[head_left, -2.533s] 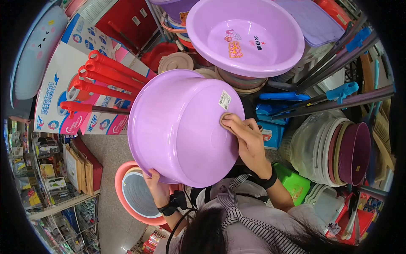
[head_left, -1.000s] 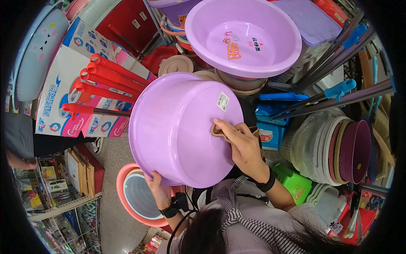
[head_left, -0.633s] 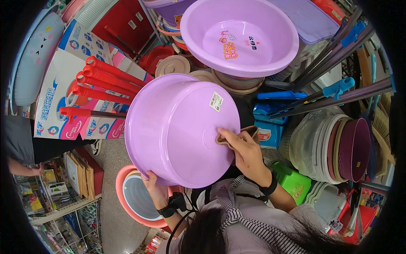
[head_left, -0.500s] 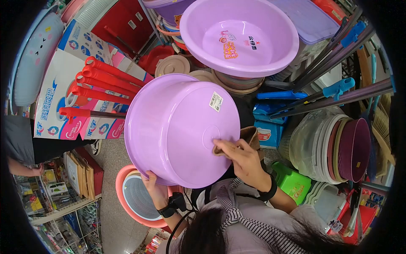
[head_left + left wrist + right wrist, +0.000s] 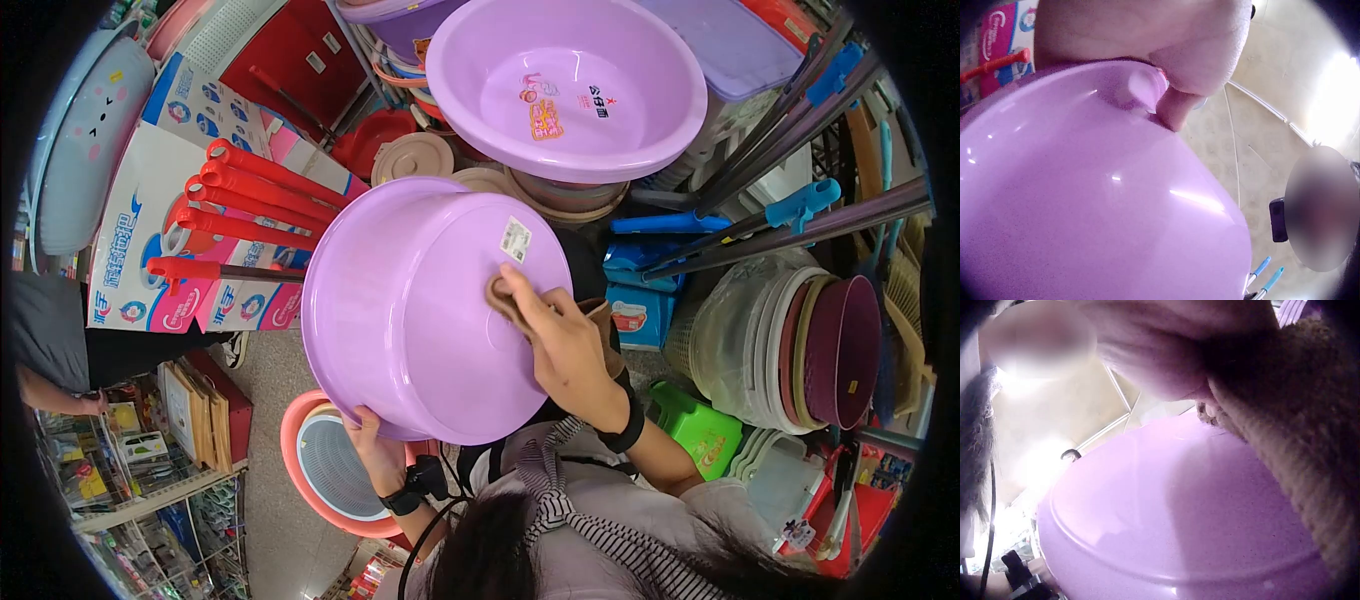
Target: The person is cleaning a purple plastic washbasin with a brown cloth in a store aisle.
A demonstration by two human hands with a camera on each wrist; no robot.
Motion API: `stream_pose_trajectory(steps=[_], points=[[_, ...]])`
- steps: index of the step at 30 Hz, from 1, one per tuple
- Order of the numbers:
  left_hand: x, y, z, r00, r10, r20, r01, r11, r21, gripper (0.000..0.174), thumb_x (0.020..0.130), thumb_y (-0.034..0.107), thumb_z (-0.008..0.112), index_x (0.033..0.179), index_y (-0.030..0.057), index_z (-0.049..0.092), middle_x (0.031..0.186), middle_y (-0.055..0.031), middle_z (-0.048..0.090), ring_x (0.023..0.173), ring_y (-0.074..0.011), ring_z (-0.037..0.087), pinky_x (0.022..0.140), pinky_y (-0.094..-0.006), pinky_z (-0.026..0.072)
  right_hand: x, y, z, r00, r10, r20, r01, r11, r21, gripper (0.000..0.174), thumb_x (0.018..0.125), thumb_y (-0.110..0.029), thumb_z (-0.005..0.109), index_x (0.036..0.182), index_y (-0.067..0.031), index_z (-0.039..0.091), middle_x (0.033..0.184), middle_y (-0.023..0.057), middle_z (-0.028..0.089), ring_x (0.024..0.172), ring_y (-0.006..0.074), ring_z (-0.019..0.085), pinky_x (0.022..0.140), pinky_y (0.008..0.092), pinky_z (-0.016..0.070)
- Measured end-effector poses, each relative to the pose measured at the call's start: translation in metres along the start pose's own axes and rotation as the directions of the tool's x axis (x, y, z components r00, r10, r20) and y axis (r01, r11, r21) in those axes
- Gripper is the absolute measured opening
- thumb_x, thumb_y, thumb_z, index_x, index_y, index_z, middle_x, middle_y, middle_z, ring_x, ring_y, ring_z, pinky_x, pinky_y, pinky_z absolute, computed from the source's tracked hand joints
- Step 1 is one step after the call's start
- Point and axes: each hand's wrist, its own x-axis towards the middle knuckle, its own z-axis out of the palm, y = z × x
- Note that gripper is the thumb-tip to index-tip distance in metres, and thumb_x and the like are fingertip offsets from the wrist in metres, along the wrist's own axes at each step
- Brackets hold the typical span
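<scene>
A light purple plastic basin (image 5: 400,300) is tipped on its side, its flat bottom turned up toward the head camera. My left hand (image 5: 375,447) grips its rim at the lower left, thumb on the outer wall. In the left wrist view that hand (image 5: 1147,37) is at the rim of the glossy basin (image 5: 1097,187). My right hand (image 5: 575,360) holds a brown cloth (image 5: 505,303) against the basin's bottom, just below a white barcode sticker (image 5: 516,240). The fuzzy cloth (image 5: 1304,419) hangs down beside the basin (image 5: 1147,512) in the right wrist view.
A wide purple basin (image 5: 640,120) sits on stacked tubs just beyond. Red mop handles (image 5: 250,228) stand at left before printed boxes (image 5: 125,260). Nested buckets (image 5: 840,350) and blue-clipped poles (image 5: 805,205) are at right. A pink tub (image 5: 290,455) is on the floor. Another person's arm (image 5: 55,393) shows at left.
My right hand has slid the cloth over the basin's bottom, lately up toward the sticker. The left hand keeps its grip on the rim. Another person has come into view at left.
</scene>
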Motion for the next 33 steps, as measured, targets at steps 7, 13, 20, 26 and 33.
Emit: stream_pose_trajectory(steps=[7, 13, 20, 26, 33], points=[[0.003, -0.001, -0.001, 1.000, -0.003, 0.019, 0.003, 1.000, -0.002, 0.054, 0.096, 0.032, 0.054, 0.138, 0.0032, 0.034, 0.132, -0.0112, 0.049, 0.120, -0.0253, 0.049, 0.104, -0.0419, 0.0368, -0.005, 0.002, -0.002, 0.979, -0.189, 0.070, 0.173, 0.967, 0.188, 0.074, 0.067, 0.013, 0.051, 0.138, -0.0094, 0.047, 0.101, 0.0054, 0.065, 0.072, 0.0245, 0.055, 0.067, 0.0339, 0.0507], [0.003, 0.003, 0.003, 1.000, -0.026, -0.004, 0.026, 1.000, -0.007, 0.053, 0.096, 0.031, 0.055, 0.137, 0.0036, 0.036, 0.131, -0.0111, 0.050, 0.119, -0.0267, 0.049, 0.102, -0.0435, 0.0388, -0.009, 0.001, 0.001, 0.983, -0.164, 0.078, 0.154, 0.981, 0.121, 0.070, 0.069, 0.011, 0.051, 0.136, -0.0098, 0.049, 0.100, 0.0048, 0.067, 0.071, 0.0230, 0.053, 0.067, 0.0327, 0.0506], [0.004, -0.001, 0.000, 0.999, -0.031, -0.044, 0.029, 0.999, -0.039, 0.051, 0.096, 0.031, 0.053, 0.137, 0.0039, 0.037, 0.131, -0.0113, 0.050, 0.120, -0.0264, 0.049, 0.102, -0.0439, 0.0388, -0.019, 0.014, 0.000, 0.997, -0.075, 0.006, 0.074, 0.994, 0.082, 0.072, 0.068, 0.012, 0.052, 0.136, -0.0105, 0.050, 0.104, 0.0058, 0.067, 0.070, 0.0231, 0.053, 0.067, 0.0321, 0.0505], [0.006, 0.000, -0.002, 0.999, -0.030, -0.018, 0.030, 0.999, -0.042, 0.052, 0.097, 0.030, 0.052, 0.139, 0.0049, 0.035, 0.133, -0.0109, 0.049, 0.121, -0.0258, 0.048, 0.103, -0.0433, 0.0381, -0.022, 0.012, -0.002, 0.990, -0.113, 0.079, 0.105, 0.989, 0.104, 0.076, 0.066, 0.015, 0.050, 0.138, -0.0099, 0.047, 0.103, 0.0067, 0.066, 0.075, 0.0252, 0.055, 0.071, 0.0336, 0.0504], [0.003, 0.000, 0.000, 0.999, -0.030, 0.021, 0.031, 0.997, -0.068, 0.051, 0.096, 0.028, 0.053, 0.138, 0.0049, 0.035, 0.133, -0.0109, 0.049, 0.122, -0.0260, 0.048, 0.104, -0.0435, 0.0375, -0.014, 0.021, -0.004, 0.995, -0.055, -0.087, 0.059, 0.997, 0.042, 0.072, 0.067, 0.015, 0.049, 0.136, -0.0067, 0.048, 0.101, 0.0078, 0.066, 0.074, 0.0262, 0.055, 0.069, 0.0355, 0.0495]])
